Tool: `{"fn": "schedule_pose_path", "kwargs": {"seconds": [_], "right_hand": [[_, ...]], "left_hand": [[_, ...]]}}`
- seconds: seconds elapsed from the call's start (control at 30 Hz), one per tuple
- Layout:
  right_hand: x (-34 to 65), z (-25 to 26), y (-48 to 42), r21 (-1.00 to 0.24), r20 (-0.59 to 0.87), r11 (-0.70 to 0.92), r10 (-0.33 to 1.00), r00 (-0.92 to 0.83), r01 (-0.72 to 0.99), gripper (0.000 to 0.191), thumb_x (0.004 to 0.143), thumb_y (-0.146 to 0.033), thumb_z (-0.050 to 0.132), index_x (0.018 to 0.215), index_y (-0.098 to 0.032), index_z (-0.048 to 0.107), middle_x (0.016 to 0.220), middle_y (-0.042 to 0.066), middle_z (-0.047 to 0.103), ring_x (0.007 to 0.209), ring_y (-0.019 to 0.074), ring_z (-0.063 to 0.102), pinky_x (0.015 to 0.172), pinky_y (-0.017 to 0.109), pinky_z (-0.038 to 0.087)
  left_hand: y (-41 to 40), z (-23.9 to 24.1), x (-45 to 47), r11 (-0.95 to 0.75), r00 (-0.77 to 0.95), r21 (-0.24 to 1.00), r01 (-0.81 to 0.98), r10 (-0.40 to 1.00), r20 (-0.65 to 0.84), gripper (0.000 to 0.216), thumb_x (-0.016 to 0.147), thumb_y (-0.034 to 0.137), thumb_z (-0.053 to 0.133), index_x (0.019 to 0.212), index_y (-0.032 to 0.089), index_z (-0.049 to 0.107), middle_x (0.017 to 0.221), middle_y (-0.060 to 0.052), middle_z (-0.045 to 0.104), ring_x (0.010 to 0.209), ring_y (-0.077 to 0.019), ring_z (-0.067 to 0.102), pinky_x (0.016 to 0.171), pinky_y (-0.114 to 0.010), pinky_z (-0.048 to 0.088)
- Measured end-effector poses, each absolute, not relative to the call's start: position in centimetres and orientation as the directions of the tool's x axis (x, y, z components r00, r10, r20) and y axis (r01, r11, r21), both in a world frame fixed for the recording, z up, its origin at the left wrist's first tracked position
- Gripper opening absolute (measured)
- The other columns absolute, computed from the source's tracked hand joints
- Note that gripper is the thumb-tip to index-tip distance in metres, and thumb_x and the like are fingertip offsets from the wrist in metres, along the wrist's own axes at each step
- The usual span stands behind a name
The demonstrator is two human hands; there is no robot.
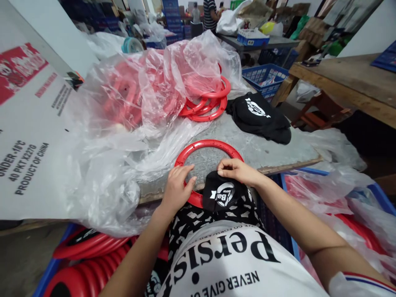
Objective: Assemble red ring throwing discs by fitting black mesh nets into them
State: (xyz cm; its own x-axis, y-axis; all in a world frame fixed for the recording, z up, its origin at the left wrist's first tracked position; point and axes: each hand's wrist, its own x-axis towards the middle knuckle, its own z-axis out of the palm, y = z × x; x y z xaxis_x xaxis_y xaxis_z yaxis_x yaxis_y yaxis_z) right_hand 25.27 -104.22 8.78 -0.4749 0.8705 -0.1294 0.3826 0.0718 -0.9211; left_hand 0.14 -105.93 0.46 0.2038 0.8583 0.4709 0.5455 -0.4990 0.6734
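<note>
A red plastic ring [204, 145] lies on the table edge in front of me. My left hand [177, 187] rests on its left rim, fingers curled over the rim. My right hand [237, 170] pinches the top edge of a black fabric piece [221, 194] with a white logo, which drapes over the ring's near rim.
A pile of black fabric pieces [260, 116] lies at the table's far right. More red rings [208, 103] spill from a clear plastic bag [148, 90]. A printed cardboard box [24, 136] stands left. Blue crates [262, 76] and finished rings [89, 264] sit below. A person stands far back.
</note>
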Motion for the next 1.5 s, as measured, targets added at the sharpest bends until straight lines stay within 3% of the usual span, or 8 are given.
{"fn": "schedule_pose_path", "kwargs": {"seconds": [0.13,0.3,0.43,0.67,0.83,0.97,1.3,1.5], "right_hand": [[23.9,11.5,-106.5,-0.904,-0.033,0.224,0.812,-0.583,0.363,0.033,0.091,-0.049,0.065,0.081,-0.019,0.056,0.073,-0.003,0.053,0.069,0.0116,0.047,0.068,0.026,0.039],[23.2,13.7,-108.7,-0.778,0.123,0.406,0.847,-0.517,0.480,0.022,0.099,-0.039,0.057,0.086,-0.021,0.059,0.075,-0.002,0.059,0.069,0.0118,0.052,0.066,0.025,0.041],[23.8,15.2,-110.6,-0.641,0.268,0.506,0.853,-0.449,0.577,0.018,0.101,-0.034,0.055,0.091,-0.023,0.064,0.078,0.000,0.068,0.067,0.0131,0.058,0.065,0.026,0.043],[24.2,16.0,-106.6,-0.617,0.176,0.481,0.856,-0.487,0.623,0.019,0.096,-0.038,0.064,0.089,-0.021,0.069,0.075,0.000,0.069,0.068,0.0138,0.059,0.066,0.026,0.041],[23.4,9.3,-96.5,-0.523,0.002,0.317,0.929,-0.371,0.791,0.016,0.092,-0.026,0.066,0.078,-0.018,0.066,0.069,-0.002,0.063,0.065,0.0127,0.053,0.065,0.026,0.036],[23.1,5.6,-92.4,-0.398,-0.020,0.329,0.930,-0.366,0.857,0.011,0.092,-0.024,0.065,0.083,-0.020,0.070,0.077,0.001,0.069,0.070,0.0150,0.056,0.067,0.027,0.035],[23.7,5.9,-89.8,-0.395,-0.004,0.330,0.933,-0.361,0.857,0.015,0.093,-0.030,0.065,0.099,-0.021,0.076,0.084,0.005,0.075,0.075,0.0185,0.062,0.068,0.027,0.037],[24.2,5.2,-88.2,-0.409,0.048,0.352,0.930,-0.365,0.842,0.012,0.091,-0.027,0.068,0.093,-0.020,0.077,0.100,0.007,0.075,0.091,0.0212,0.064,0.076,0.029,0.041]], "left_hand": [[-106.9,3.9,1.8,-0.439,0.306,0.871,0.220,0.879,0.365,0.058,0.092,0.044,0.066,0.145,0.022,0.054,0.144,-0.011,0.064,0.136,-0.0275,0.058,0.116,-0.044,0.045],[-108.9,6.6,3.4,-0.192,0.394,0.977,0.094,0.908,0.140,0.022,0.089,0.038,0.066,0.098,0.019,0.071,0.091,-0.003,0.074,0.087,-0.0190,0.069,0.079,-0.030,0.057],[-111.0,8.9,2.7,-0.180,0.308,0.980,0.084,0.940,0.146,0.016,0.087,0.036,0.066,0.087,0.020,0.070,0.078,0.002,0.070,0.071,-0.0139,0.063,0.066,-0.024,0.051],[-107.8,10.4,1.5,-0.331,0.278,0.875,0.353,0.930,0.240,0.015,0.086,0.037,0.069,0.087,0.022,0.072,0.075,0.003,0.070,0.068,-0.0149,0.063,0.067,-0.026,0.050],[-98.7,6.6,3.0,-0.258,0.248,0.571,0.779,0.964,0.097,0.015,0.085,0.024,0.071,0.099,0.020,0.074,0.093,-0.007,0.078,0.090,-0.0267,0.072,0.081,-0.035,0.053],[-94.8,4.3,3.9,-0.285,0.286,0.431,0.856,0.956,0.064,0.012,0.087,0.020,0.068,0.096,0.021,0.075,0.098,-0.010,0.078,0.098,-0.0292,0.073,0.085,-0.037,0.055],[-91.7,3.7,5.3,-0.304,0.271,0.506,0.807,0.952,0.139,0.023,0.091,0.026,0.066,0.112,0.018,0.073,0.113,-0.014,0.077,0.107,-0.0313,0.071,0.093,-0.040,0.054],[-90.3,3.3,6.6,-0.286,0.244,0.503,0.816,0.958,0.149,0.015,0.094,0.023,0.061,0.099,0.019,0.075,0.105,-0.011,0.077,0.103,-0.0294,0.071,0.091,-0.039,0.053]]}}
